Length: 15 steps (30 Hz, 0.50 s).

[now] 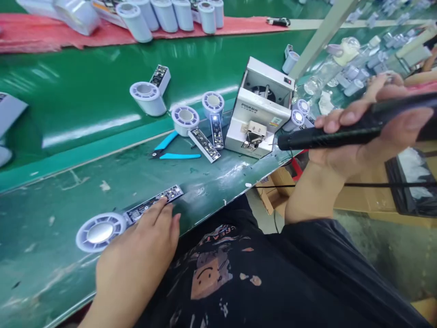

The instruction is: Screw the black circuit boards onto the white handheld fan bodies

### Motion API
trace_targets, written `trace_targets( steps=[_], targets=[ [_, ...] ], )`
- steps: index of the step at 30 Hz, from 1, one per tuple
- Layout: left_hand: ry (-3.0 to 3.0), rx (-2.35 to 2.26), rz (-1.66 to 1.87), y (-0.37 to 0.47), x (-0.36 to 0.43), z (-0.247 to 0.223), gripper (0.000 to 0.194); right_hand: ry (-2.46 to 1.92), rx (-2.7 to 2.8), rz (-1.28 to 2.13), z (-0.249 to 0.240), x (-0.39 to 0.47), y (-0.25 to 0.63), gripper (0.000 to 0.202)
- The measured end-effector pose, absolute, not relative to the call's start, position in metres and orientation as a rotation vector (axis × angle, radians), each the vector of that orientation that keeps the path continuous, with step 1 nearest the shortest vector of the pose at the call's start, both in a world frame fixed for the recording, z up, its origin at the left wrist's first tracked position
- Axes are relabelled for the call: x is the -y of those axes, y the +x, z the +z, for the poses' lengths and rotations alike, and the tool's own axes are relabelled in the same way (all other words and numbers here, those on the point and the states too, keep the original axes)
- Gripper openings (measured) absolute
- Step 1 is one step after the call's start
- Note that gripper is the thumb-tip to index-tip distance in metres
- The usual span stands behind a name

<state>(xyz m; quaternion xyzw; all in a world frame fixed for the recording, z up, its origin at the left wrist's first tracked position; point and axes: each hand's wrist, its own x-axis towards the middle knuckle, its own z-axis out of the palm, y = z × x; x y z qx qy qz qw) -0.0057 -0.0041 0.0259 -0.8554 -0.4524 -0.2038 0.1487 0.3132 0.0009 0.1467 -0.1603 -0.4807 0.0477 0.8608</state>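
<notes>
On the green bench, my left hand [146, 241] rests over a white unit with a round ringed head [101, 232] and a circuit board arm [172, 193]. Its fingertips touch the board, and the thumb lies close beside the fingers. My right hand [355, 132] is wrapped round a black electric screwdriver [307, 139], held nearly level. The tool's tip points left at the front of a white screw feeder [257, 114], close to its small metal outlet [254, 134]. Whether the tip touches the outlet is hard to tell.
Blue-handled cutters [180, 156] and two similar units [205, 145] [216, 130], one lit, lie left of the feeder. Another unit [148, 98] sits on the green belt [92, 100]. A metal post [321, 38] rises behind, and cardboard boxes [276, 193] stand below.
</notes>
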Motion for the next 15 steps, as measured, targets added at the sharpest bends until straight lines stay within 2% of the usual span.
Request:
trace_targets(
  steps=[3,11,15],
  targets=[
    [-2.271,1.195,-0.44,-0.003,0.006,0.026,0.049,-0.414,0.967,0.057,0.157,-0.013,0.307,0.04],
    [-2.22,1.271,-0.399,0.002,0.011,0.029,0.048,-0.348,1.132,0.074,0.141,-0.042,0.287,0.038],
    [-2.244,1.283,-0.406,0.002,0.011,0.03,0.044,-0.42,1.139,0.081,0.138,-0.048,0.285,0.045]
  ],
)
